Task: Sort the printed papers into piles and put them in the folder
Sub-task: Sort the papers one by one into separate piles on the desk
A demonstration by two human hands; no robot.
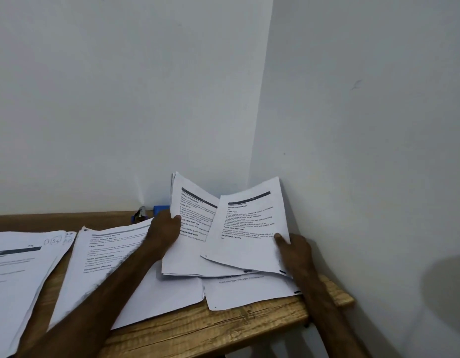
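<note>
Working at the wooden tabletop set into a corner of two white walls, you are sorting printed papers, and they are lying in three heaps: a wide left pile, a middle pile under your left forearm, and a low right pile near the edge. Above that one you are holding up a sheaf, tilted toward you, probably so the headings are facing you for comparing. Your left hand is gripping its left edge, thumb on the front. Your right hand is pinching one sheet at its right edge, fanning it apart from the rest, likely to assign it a heap. No folder is showing. A small stapler and a blue thing are sitting by the back wall. Headings are reading "INITIAL SCENE SETUP", "TASK GOAL", "TASK DESCRIPTION", "REQUIRED PROPS"; pen on the left pile is reading "(34)".
</note>
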